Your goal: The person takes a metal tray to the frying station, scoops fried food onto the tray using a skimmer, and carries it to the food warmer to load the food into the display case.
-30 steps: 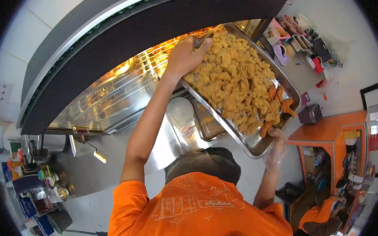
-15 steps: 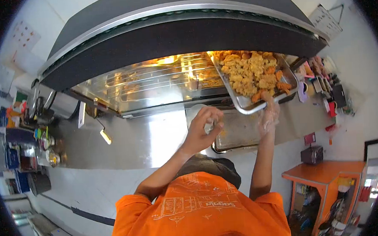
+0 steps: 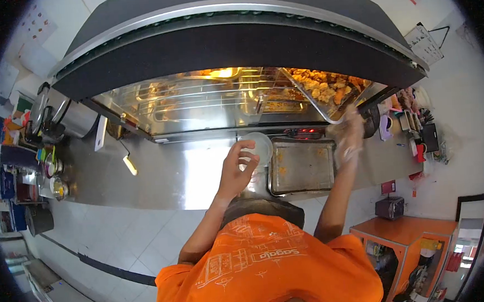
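My right hand [image 3: 349, 140], in a clear plastic glove, is at the near edge of a metal tray [image 3: 321, 110] heaped with fried chicken [image 3: 322, 85]. Its fingers overlap the tray's rim and are a little blurred; they appear to grip it. Much of the tray is inside the lit food warmer [image 3: 213, 47], its far part hidden under the dark top panel. Bare and empty, my left hand [image 3: 239, 170] hovers over the counter with fingers curved and apart. Beside its fingertips is a round translucent tub [image 3: 261, 148].
A shallow baking tray [image 3: 304, 168] with crumbs lies on the steel counter [image 3: 149, 176]. Wire racks [image 3: 189, 107] are inside the warmer. A yellow-handled tool [image 3: 130, 165] lies left. An orange cabinet [image 3: 402, 227] stands right, behind the counter's near edge.
The tray of fried chicken has moved away from me, deeper into the warmer, with my right hand following. My left hand has shifted slightly left and lower, uncovering more of the tub.
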A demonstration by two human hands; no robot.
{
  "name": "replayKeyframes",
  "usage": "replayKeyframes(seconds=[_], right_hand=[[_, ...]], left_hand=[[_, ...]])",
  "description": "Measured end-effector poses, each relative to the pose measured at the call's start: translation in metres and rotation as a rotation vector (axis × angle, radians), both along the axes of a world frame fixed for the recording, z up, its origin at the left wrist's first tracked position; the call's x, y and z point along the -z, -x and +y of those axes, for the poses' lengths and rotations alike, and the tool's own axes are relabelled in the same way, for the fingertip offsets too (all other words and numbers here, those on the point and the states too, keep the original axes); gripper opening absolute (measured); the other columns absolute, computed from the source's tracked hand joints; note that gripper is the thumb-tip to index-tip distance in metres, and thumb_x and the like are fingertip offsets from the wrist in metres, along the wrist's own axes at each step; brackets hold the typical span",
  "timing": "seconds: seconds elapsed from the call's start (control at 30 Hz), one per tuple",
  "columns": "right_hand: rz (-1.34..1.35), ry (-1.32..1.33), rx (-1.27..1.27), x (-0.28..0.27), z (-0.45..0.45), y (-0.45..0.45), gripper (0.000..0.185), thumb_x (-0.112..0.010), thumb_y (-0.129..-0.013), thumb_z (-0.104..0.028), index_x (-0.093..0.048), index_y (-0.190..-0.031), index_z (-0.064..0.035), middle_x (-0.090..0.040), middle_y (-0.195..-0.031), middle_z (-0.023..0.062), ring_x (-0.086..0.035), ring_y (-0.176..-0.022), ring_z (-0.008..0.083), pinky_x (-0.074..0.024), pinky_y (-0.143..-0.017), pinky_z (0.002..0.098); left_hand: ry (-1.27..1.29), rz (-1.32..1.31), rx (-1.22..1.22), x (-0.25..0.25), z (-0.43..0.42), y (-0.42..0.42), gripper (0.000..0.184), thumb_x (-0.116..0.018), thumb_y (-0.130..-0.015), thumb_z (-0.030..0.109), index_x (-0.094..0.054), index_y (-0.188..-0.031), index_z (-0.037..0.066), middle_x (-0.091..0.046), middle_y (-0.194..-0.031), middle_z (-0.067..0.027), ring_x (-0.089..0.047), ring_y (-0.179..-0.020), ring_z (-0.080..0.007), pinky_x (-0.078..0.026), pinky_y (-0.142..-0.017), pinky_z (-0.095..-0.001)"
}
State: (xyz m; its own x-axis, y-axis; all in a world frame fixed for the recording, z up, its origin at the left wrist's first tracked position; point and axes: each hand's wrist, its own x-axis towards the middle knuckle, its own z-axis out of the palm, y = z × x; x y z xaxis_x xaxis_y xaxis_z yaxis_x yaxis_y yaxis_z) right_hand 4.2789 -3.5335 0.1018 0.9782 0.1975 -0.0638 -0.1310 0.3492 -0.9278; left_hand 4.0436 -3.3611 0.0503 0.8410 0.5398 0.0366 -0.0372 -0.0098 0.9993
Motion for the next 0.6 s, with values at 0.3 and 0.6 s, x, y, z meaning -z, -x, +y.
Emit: replayKeyframes(seconds=[0.3, 0.6], right_hand=[[-0.048, 0.050, -0.073, 0.006, -0.025, -0.037, 0.034, -0.059, -0.083, -0.023, -0.045, -0.108, -0.0040, -0.055, -0.088, 0.0092, -0.056, -0.060, 0.0180, -0.0505, -0.049, 0.0294], [-0.505, 0.222, 0.005, 0.008, -0.045, -0.125, 0.034, -0.057, -0.085, -0.014, -0.047, -0.114, -0.0004, -0.054, -0.098, 0.0078, -0.057, -0.080, 0.0183, -0.0507, -0.077, 0.0321]], left_hand=[[-0.316, 0.053, -0.155, 0.026, 0.018, -0.080, 0.062, -0.067, -0.077, 0.015, -0.035, -0.129, 0.007, -0.042, -0.123, -0.0141, -0.045, -0.109, -0.0226, -0.039, -0.087, -0.0358], [-0.438, 0.031, -0.274, 0.044, -0.012, -0.124, 0.073, -0.070, -0.073, 0.014, -0.027, -0.127, -0.009, -0.038, -0.123, -0.0235, -0.038, -0.117, -0.0331, -0.029, -0.101, -0.0377]])
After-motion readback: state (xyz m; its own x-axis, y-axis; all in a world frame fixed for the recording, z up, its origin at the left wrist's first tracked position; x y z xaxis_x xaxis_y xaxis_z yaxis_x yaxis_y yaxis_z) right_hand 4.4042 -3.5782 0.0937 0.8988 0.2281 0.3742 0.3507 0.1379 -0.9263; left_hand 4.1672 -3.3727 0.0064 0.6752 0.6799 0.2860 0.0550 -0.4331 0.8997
